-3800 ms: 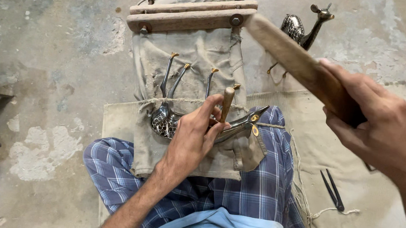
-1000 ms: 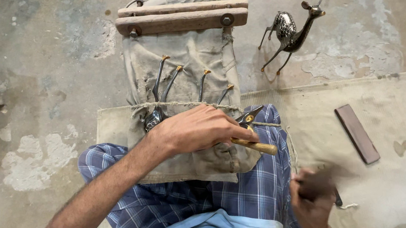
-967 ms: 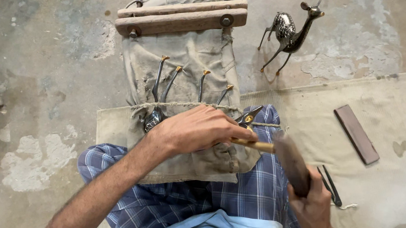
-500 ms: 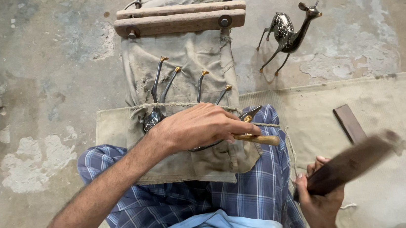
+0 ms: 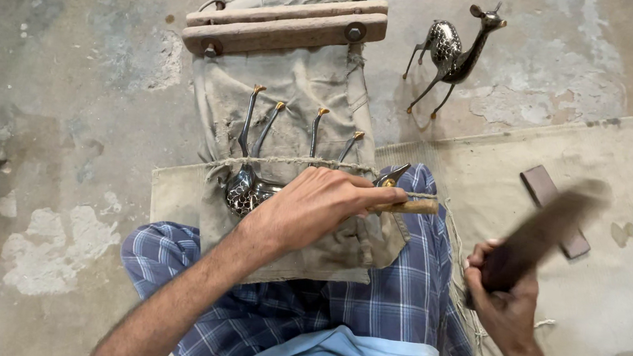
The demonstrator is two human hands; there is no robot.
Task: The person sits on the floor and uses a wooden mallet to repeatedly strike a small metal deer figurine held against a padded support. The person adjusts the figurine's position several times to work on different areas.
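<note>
Left hand (image 5: 314, 205) pinned a wooden-handled chisel (image 5: 407, 205) on the metal animal figure (image 5: 250, 187) lying on the canvas-covered lap, right hand (image 5: 502, 296) gripped a blurred wooden mallet (image 5: 539, 234) off to the right, so a mistimed swing could hit fingers.

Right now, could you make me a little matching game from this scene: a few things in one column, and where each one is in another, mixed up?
Things:
1. metal deer figure
2. wooden clamp
3. wooden mallet
4. wooden-handled tool

Places:
A. in the right hand
B. standing on the concrete floor, upper right
C. under the left hand, over the lap
D. at the far end of the canvas

Pairs: 1-B, 2-D, 3-A, 4-C
</note>
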